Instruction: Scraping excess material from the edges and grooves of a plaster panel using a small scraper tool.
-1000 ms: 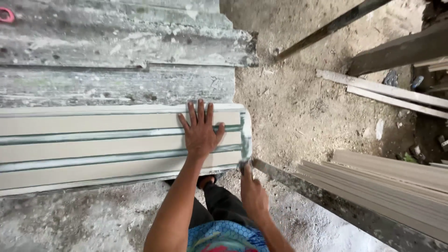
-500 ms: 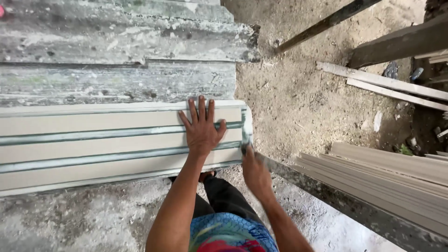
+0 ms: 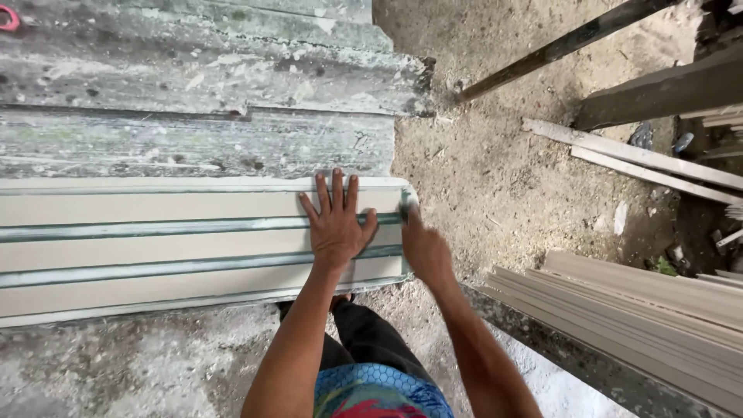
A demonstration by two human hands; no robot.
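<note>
Pale beige boards (image 3: 155, 209) with grey-green stripes lie side by side on a rough concrete surface. My left hand (image 3: 337, 224) is pressed flat on them near their right end, fingers spread, holding nothing. At the boards' end face my right hand (image 3: 426, 251) is curled around a small pale tool (image 3: 408, 200), most of it hidden by the fingers. The tool's tip touches the upper part of the end face. My dark trousers and a patterned blue shirt show at the bottom.
Weathered grey planks (image 3: 193, 77) lie beyond the boards. A stack of pale slats (image 3: 642, 310) sits at lower right, with loose slats (image 3: 642, 155) and dark beams (image 3: 557, 46) on the dirt ground (image 3: 503, 170). A red object (image 3: 9, 17) shows at top left.
My right hand has moved up along the boards' end face with the tool. My left hand has stayed flat on the boards.
</note>
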